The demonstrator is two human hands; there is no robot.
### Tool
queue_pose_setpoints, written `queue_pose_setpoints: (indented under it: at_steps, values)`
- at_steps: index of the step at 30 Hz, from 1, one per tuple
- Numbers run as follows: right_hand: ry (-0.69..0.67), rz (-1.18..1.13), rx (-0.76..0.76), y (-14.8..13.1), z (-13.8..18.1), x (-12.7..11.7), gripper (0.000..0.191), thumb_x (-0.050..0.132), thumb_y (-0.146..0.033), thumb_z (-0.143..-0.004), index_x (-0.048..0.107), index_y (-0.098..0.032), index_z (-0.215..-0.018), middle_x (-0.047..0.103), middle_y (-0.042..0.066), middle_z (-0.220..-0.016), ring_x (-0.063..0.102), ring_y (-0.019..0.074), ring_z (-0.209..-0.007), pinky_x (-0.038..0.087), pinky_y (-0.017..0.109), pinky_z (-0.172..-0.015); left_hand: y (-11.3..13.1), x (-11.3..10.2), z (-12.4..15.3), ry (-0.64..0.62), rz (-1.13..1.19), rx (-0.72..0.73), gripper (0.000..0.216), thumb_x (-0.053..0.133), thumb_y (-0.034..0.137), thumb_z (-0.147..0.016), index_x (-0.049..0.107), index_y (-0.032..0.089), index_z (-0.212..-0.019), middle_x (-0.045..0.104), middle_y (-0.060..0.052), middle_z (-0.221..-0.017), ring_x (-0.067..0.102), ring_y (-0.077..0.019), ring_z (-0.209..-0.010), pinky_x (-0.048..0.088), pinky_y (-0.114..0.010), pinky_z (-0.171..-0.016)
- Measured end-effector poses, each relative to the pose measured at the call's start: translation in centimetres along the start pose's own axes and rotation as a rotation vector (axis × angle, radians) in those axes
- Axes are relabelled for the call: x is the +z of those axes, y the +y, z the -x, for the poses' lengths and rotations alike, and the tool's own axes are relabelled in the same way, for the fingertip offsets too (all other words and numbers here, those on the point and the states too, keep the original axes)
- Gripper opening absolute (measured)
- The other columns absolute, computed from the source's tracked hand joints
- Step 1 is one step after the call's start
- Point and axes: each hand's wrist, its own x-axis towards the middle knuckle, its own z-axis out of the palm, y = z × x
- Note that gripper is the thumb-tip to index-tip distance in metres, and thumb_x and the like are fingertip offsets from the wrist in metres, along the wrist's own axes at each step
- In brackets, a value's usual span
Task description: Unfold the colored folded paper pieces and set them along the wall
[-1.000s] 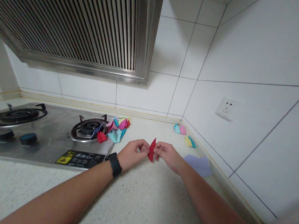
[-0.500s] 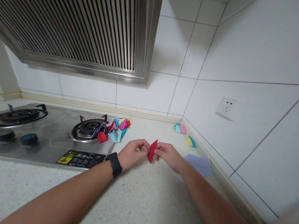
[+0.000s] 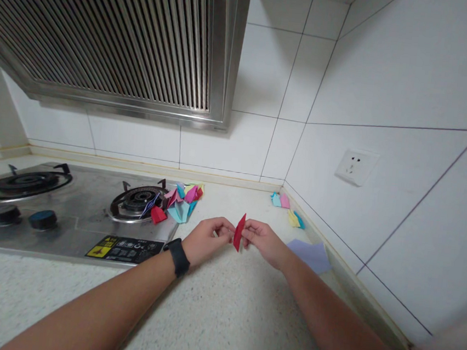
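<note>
A small folded piece of red paper (image 3: 239,231) stands nearly upright just above the speckled countertop (image 3: 220,317). My left hand (image 3: 204,241), with a black watch on its wrist, pinches the paper's left side. From the other side my right hand (image 3: 263,240) pinches it too. Both hands have their fingers closed on the paper.
A pile of folded coloured papers (image 3: 181,200) lies by the right burner of the steel gas stove (image 3: 48,212). More folded papers (image 3: 286,207) and a flat lilac sheet (image 3: 311,255) lie near the tiled corner. A range hood (image 3: 114,37) hangs above; a wall socket (image 3: 356,166) is at right.
The red paper has tilted slightly between my fingers; both hands stay in the same place on the counter.
</note>
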Motion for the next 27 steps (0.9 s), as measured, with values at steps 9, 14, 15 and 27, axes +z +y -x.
queue_pose_setpoints:
  at_steps: [9,14,15,27]
  values:
    - [0.064,-0.094,0.006,0.6,-0.1,-0.2,0.025,0.062,-0.041,-0.083,0.06,-0.017,-0.086,0.057,0.0,-0.064,0.051,0.0121,-0.06,0.04,0.026,-0.061,0.6,0.1,0.4,-0.006,-0.125,0.039,0.017,0.055,0.025,-0.08,0.067,0.016,-0.089,0.058,0.002,-0.067,0.048,-0.0098,-0.06,0.037,-0.02,-0.057]
    - [0.068,-0.108,-0.012,0.7,-0.1,-0.3,0.023,0.061,-0.04,-0.084,0.059,-0.017,-0.087,0.057,0.0,-0.065,0.051,0.012,-0.06,0.039,0.026,-0.061,1.0,0.0,0.6,0.019,-0.15,0.091,0.015,0.057,0.027,-0.082,0.064,0.016,-0.088,0.057,0.003,-0.066,0.048,-0.0093,-0.059,0.037,-0.02,-0.056]
    - [0.07,-0.1,-0.016,0.7,-0.1,-0.3,0.023,0.061,-0.04,-0.083,0.059,-0.017,-0.087,0.056,-0.001,-0.065,0.051,0.012,-0.06,0.039,0.026,-0.061,1.1,0.0,0.6,0.025,-0.149,0.097,0.015,0.058,0.028,-0.081,0.063,0.017,-0.089,0.057,0.002,-0.067,0.049,-0.0094,-0.059,0.037,-0.02,-0.056]
    - [0.059,-0.043,-0.02,0.2,0.1,-0.2,0.025,0.061,-0.041,-0.083,0.06,-0.016,-0.086,0.057,0.001,-0.068,0.051,0.0119,-0.061,0.039,0.026,-0.06,1.3,-0.1,0.7,0.005,-0.222,0.125,0.015,0.061,0.026,-0.079,0.064,0.019,-0.092,0.059,0.002,-0.068,0.05,-0.0104,-0.06,0.037,-0.02,-0.056]
